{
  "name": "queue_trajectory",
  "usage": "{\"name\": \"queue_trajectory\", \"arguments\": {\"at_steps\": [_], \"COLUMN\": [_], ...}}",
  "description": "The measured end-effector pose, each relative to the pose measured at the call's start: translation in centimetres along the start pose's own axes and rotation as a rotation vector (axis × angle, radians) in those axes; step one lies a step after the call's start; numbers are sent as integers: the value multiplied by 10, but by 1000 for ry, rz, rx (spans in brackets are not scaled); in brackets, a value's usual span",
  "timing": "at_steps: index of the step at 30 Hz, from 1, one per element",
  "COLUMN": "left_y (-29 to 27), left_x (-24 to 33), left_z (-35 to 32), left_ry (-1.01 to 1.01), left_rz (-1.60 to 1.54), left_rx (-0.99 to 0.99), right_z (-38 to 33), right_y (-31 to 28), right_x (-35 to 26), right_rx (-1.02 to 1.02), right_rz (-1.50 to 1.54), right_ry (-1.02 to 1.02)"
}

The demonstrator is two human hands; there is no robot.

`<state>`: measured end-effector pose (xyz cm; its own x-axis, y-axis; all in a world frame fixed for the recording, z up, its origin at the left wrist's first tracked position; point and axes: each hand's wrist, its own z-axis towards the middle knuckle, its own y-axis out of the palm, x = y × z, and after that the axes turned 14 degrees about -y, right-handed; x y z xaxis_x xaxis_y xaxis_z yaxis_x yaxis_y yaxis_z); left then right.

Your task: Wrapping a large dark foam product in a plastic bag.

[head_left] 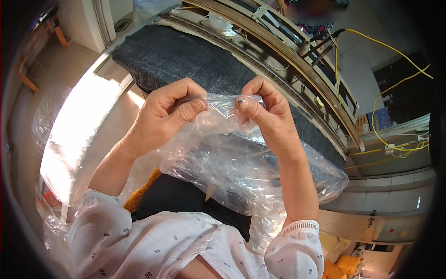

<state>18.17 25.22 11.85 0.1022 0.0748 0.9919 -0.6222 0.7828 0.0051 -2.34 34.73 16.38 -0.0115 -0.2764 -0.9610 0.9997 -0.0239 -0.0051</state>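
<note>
Between my two raised hands a clear plastic bag (223, 109) is stretched by its edge. My left hand (169, 111) pinches one side between thumb and curled fingers. On the other side my right hand (267, 104) does the same, its thumb facing me. The rest of the thin film hangs down in loose, shiny folds toward my lap and spreads to the right. Beyond my hands lies a dark grey padded cloth (186, 56) along the work table. Whether anything is inside the bag cannot be made out.
A long wooden-edged frame (288, 51) with rails runs behind the table. Yellow cables (381, 44) hang at the right. A sunlit white surface (79, 135) lies at the left, and another person (316, 18) is at the far top. Orange bundles (346, 265) sit at lower right.
</note>
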Motion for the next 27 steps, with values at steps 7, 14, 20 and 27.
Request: {"name": "queue_trajectory", "arguments": {"at_steps": [7, 14, 20, 27], "left_y": [17, 25, 87, 143], "left_x": [1, 0, -13, -109], "left_z": [16, 69, 138, 197], "left_ry": [134, 291, 138, 38], "left_rz": [78, 561, 163, 560], "left_rx": [230, 25, -215, 112], "right_z": [-13, -36, -53, -97], "right_y": [-14, -36, -109, -206], "right_x": [-4, 11, 13, 126], "right_rx": [16, 476, 847, 1200], "right_rz": [12, 211, -502, -927], "right_ry": [-13, -146, -502, -235]}}
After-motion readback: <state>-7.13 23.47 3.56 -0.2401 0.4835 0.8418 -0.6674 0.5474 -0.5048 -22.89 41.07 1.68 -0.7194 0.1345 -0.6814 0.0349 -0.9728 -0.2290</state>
